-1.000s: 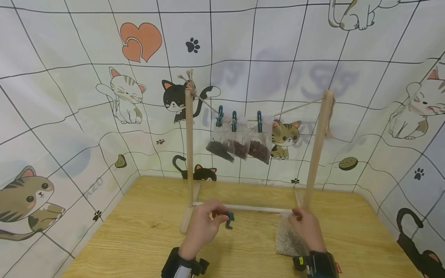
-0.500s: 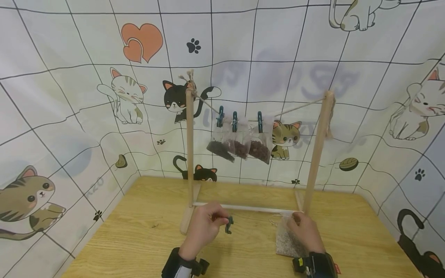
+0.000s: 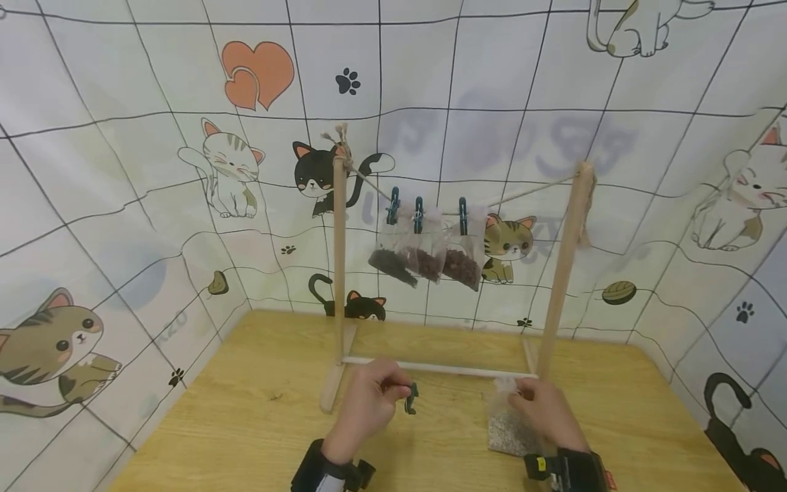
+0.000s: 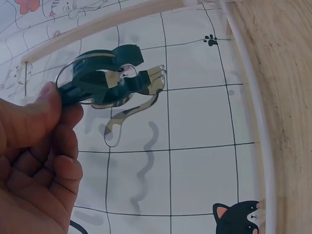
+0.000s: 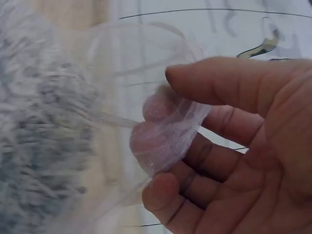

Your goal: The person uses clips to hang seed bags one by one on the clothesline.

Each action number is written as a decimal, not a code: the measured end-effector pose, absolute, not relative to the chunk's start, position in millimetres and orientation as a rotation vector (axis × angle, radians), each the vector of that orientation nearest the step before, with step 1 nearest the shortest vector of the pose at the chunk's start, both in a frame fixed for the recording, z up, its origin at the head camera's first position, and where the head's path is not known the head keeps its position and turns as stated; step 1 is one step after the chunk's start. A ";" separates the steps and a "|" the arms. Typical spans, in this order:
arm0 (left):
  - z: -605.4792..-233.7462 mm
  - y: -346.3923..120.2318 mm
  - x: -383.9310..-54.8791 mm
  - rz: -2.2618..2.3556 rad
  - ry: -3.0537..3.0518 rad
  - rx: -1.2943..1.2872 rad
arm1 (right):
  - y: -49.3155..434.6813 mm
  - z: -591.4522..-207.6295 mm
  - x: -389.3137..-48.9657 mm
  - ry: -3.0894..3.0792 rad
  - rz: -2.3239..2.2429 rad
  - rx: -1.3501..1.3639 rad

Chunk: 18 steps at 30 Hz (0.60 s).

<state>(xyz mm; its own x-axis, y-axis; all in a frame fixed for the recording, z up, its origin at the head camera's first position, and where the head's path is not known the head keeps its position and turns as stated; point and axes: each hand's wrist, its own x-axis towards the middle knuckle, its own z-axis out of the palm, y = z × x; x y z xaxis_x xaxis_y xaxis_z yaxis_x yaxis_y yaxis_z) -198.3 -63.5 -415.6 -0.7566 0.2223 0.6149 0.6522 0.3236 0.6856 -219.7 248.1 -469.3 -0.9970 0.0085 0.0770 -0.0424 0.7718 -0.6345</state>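
My left hand [image 3: 371, 403] pinches a dark green clothespin [image 4: 100, 78] by its handle end between thumb and forefinger. In the left wrist view its jaws stand apart with nothing between them. My right hand [image 3: 547, 410] pinches the top edge of a sheer pouch [image 3: 507, 424] filled with pale grain-like bits. The right wrist view shows the thin mesh [image 5: 168, 136] gathered between thumb and fingers, the grey-white filling [image 5: 44, 126] hanging to the left. Several centimetres of table separate the two hands in the head view.
Behind my hands stands a wooden frame [image 3: 562, 280] with a low white crossbar [image 3: 443, 369]. Twine [image 3: 535, 189] runs between its posts. Three filled pouches [image 3: 461, 263] hang from it by green clothespins [image 3: 463, 215]. A cat-print sheet [image 3: 246, 225] backs the wooden table [image 3: 233, 410].
My right hand has lifted the pouch's top edge slightly, so the pouch stands more upright. My left hand, with the clothespin, has shifted slightly to the right and down in view.
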 end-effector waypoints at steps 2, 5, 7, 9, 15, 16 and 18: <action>-412.7 -60.8 -195.4 -1.428 -2.187 -0.781 | 249.3 -463.3 -215.6 -2.886 1.066 0.055; -407.2 -57.6 -190.7 -1.403 -2.193 -0.796 | 250.4 -451.7 -208.1 -2.881 1.103 0.090; -401.4 -54.9 -189.0 -1.364 -2.176 -0.816 | 250.4 -441.7 -202.4 -2.885 1.095 0.100; -393.9 -51.6 -188.9 -1.317 -2.137 -0.855 | 251.1 -431.9 -198.6 -2.884 1.075 0.112; -362.5 -38.8 -191.1 -1.203 -2.018 -0.941 | 252.9 -404.9 -193.4 -2.830 1.000 0.145; -356.5 -36.5 -192.2 -1.182 -2.001 -0.954 | 253.2 -401.0 -193.2 -2.818 0.989 0.155; -344.6 -31.9 -194.9 -1.142 -1.963 -0.983 | 253.2 -393.6 -193.6 -2.806 0.976 0.159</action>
